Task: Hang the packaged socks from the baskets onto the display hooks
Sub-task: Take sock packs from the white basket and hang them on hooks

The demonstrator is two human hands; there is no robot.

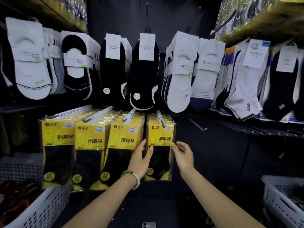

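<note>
From where I stand, the front yellow pack (160, 145) hangs on the rightmost loaded hook (160, 119), with more of the same packs stacked behind it. The left hand (141, 156) has it by its left edge: the thumb lies on the face of the pack and the fingers (142, 143) slip in behind that edge. The right hand (183, 153) sits just right of the pack, its fingers loosely curved, tips at the right edge and closed on nothing that I can see.

I judge the pack to be light and thin, with a glossy film that may slide under a loose grip. The yellow card looks stiff and the dark sock below it soft. The side edges, or the card just under the hanging hole, look the best places to hold.

Its long axis runs straight down from the hook, card end up and sock end down, with the printed face turned towards the person.

One white basket (49, 209) sits well down and left of the pack, and another (269, 193) well down and right.
</note>
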